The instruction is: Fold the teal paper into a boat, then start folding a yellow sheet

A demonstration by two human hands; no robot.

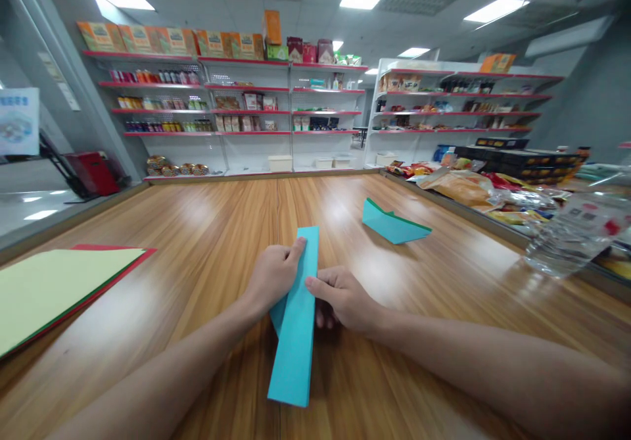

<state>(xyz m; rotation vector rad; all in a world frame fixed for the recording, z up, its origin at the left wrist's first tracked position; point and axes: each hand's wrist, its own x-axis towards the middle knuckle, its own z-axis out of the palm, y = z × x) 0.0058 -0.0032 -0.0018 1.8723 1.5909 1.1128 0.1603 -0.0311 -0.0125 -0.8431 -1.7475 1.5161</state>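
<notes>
Left hand (276, 272) up top, right hand (348, 298) lower, one strip (298, 335) between them

Running this from afar, and what I care about is the angle. The strip looks like folded blue paper, centred in front of me over the table (221, 210). Its long axis runs away from me, far end leaning a touch right. My left hand pinches the left edge close to that far end, thumb on top. My right hand grips the right edge further down, thumb also on top, fingers tucked under. So the left is nearer the far end, and neither hand touches the near end. A blue flap (277, 316) pokes out underneath, on the left. Can't tell if the strip rests on the table or floats. Folded boat (394, 224) sits beyond the right hand, well apart; sheets (64, 289) lie off left.
</notes>
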